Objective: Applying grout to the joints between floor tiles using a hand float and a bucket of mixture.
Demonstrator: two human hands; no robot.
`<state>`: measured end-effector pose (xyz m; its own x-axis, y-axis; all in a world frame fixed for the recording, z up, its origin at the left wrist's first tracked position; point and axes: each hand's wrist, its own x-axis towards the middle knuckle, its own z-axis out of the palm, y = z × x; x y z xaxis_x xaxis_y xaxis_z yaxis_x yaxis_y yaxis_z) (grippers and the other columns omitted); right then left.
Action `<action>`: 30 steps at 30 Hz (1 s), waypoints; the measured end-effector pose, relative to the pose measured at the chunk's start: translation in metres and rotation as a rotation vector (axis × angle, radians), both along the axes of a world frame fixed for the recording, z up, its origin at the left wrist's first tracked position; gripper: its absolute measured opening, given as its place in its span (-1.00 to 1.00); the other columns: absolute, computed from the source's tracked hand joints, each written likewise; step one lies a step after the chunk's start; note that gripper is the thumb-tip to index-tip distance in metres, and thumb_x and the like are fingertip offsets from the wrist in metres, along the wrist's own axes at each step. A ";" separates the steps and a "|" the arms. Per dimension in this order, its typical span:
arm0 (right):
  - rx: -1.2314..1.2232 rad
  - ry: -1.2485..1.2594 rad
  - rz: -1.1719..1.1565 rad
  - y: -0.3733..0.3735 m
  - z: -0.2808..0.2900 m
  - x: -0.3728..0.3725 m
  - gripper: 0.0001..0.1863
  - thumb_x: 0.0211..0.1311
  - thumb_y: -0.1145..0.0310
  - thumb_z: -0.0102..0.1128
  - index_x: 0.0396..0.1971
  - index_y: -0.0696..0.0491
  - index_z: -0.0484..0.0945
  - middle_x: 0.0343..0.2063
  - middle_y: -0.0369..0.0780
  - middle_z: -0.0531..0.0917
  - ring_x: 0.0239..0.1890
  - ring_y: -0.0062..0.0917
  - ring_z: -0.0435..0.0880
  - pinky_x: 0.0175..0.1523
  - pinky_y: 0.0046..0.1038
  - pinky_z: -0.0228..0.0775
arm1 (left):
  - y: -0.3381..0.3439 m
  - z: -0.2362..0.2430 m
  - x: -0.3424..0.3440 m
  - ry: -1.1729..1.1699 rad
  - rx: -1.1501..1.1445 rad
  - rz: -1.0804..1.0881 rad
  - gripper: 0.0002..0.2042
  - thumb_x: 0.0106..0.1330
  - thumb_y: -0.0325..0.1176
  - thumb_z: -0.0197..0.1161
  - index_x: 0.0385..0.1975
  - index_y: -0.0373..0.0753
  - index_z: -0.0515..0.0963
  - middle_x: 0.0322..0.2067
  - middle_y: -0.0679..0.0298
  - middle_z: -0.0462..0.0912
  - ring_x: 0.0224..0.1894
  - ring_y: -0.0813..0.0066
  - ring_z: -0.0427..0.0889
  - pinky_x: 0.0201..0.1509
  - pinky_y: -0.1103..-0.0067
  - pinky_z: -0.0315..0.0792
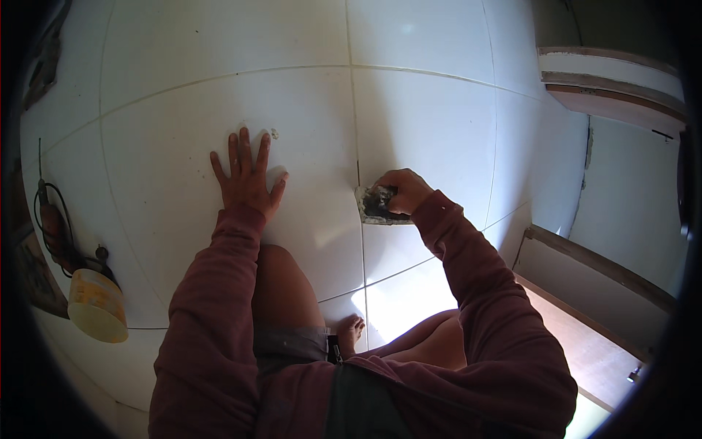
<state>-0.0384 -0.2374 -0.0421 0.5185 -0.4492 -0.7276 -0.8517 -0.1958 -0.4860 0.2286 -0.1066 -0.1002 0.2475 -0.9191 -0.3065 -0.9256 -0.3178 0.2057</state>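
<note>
Scene: A person crouches over a white tiled floor [431, 124], both maroon sleeves reaching forward from the lower edge.
Left hand: The left hand [247, 178] lies flat on a tile with fingers spread wide, holding nothing and seemingly bracing the body.
Right hand: The right hand [401, 190] is curled into a grip at the broken tile corner [374, 208]; something dark and small sits under the fingers, too unclear to name.
Work spot: The damage sits at the grout line [352, 110] where tiles meet, just ahead of the person's knees, well apart from the left hand.
Look of it: A rough, grey, chipped patch with crumbly edges, dark against the glossy white around it.
Progress: Judging by the open patch, the corner is already broken out; the hole is unfilled and the surrounding joints look untouched, so most of the repair seems left.
Nearby: A yellow tub [96, 305] and a corded power tool [55, 230] lie off to the left; small crumbs [274, 133] dot the tile beyond the left fingertips.
</note>
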 end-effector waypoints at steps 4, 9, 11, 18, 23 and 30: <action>-0.435 -0.150 -0.430 0.027 -0.003 0.019 -0.54 -0.40 0.56 0.11 -0.28 0.12 0.54 -0.40 -0.16 0.57 -0.37 -0.34 0.57 -0.25 -0.47 0.41 | -0.004 0.004 -0.003 0.020 -0.022 0.003 -0.28 0.11 0.08 0.03 0.28 0.04 -0.03 0.30 0.12 -0.13 0.35 0.17 -0.20 0.28 -0.02 -0.36; -0.003 -0.064 -0.625 0.046 -0.011 0.029 -0.66 -0.36 0.48 0.13 -0.38 0.13 0.51 -0.42 -0.09 0.56 -0.37 -0.18 0.55 -0.26 -0.36 0.43 | 0.000 -0.004 -0.002 0.017 -0.079 0.012 -0.29 0.10 0.07 0.04 0.27 0.03 0.01 0.30 0.12 -0.13 0.35 0.16 -0.19 0.28 -0.03 -0.37; -0.233 -0.097 -0.649 0.042 -0.018 0.032 -0.66 -0.35 0.48 0.13 -0.38 0.13 0.52 -0.42 -0.10 0.56 -0.36 -0.18 0.55 -0.24 -0.35 0.42 | -0.002 -0.003 -0.003 0.012 -0.075 0.008 -0.30 0.10 0.07 0.04 0.26 0.03 0.02 0.30 0.12 -0.13 0.35 0.16 -0.19 0.28 -0.02 -0.37; -0.683 -0.022 -0.389 0.049 -0.005 0.030 -0.60 -0.40 0.51 0.12 -0.35 0.10 0.56 -0.42 -0.11 0.58 -0.35 -0.25 0.57 -0.21 -0.40 0.42 | -0.002 0.002 -0.004 0.008 -0.028 0.000 -0.28 0.12 0.08 0.02 0.28 0.04 -0.04 0.31 0.13 -0.17 0.36 0.18 -0.24 0.28 -0.02 -0.38; 0.105 0.022 -0.530 0.047 0.003 0.020 -0.58 -0.43 0.56 0.08 -0.35 0.11 0.59 -0.47 -0.14 0.62 -0.39 -0.37 0.60 -0.25 -0.42 0.43 | 0.005 -0.001 -0.003 0.001 -0.033 0.004 -0.28 0.12 0.09 0.01 0.28 0.04 -0.04 0.31 0.13 -0.15 0.35 0.17 -0.22 0.27 -0.03 -0.37; -0.418 -0.286 -0.387 -0.128 -0.032 0.077 -0.62 -0.34 0.56 0.03 -0.35 0.17 0.57 -0.63 -0.25 0.54 -0.65 -0.64 0.42 -0.51 -0.58 0.28 | -0.004 -0.001 -0.006 -0.030 -0.103 -0.019 -0.30 0.13 0.10 -0.01 0.27 0.03 -0.01 0.30 0.12 -0.13 0.35 0.16 -0.20 0.27 -0.03 -0.33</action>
